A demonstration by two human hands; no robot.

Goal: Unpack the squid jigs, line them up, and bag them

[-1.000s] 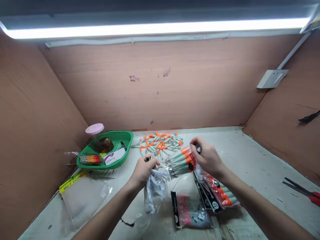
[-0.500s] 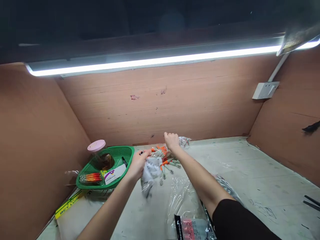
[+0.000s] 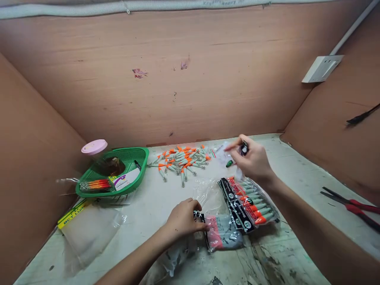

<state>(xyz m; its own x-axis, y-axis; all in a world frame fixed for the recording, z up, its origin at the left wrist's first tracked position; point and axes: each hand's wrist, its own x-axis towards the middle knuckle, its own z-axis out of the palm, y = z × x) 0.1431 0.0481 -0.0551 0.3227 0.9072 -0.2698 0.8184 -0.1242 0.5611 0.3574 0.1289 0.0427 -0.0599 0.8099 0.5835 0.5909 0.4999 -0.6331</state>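
My left hand [image 3: 185, 217] has its thumb and fingers closed on the left edge of a clear packet [image 3: 224, 233] with a black strip and pinkish contents. At the back, my right hand [image 3: 251, 160] is curled beside a clear plastic bag [image 3: 221, 154]. A small black object [image 3: 244, 147] shows at its fingers and a small green one [image 3: 229, 163] lies by its thumb; what it grips is unclear. Pale green and orange squid jigs [image 3: 181, 158] lie in a loose pile left of this hand. Packets of similar jigs [image 3: 252, 202] lie below it.
A green basket [image 3: 145, 158] holds a pink-lidded jar [image 3: 94, 146], a card and a pack of orange jigs. A clear bag with a yellow header [image 3: 89, 237] lies at the left. Red-handled scissors [image 3: 350, 204] lie at the right. Wooden panels enclose the table.
My left hand has come from the jig pile to the front packet, and the crumpled bag it held now lies near that forearm. My right hand has moved right. The view has tilted down.
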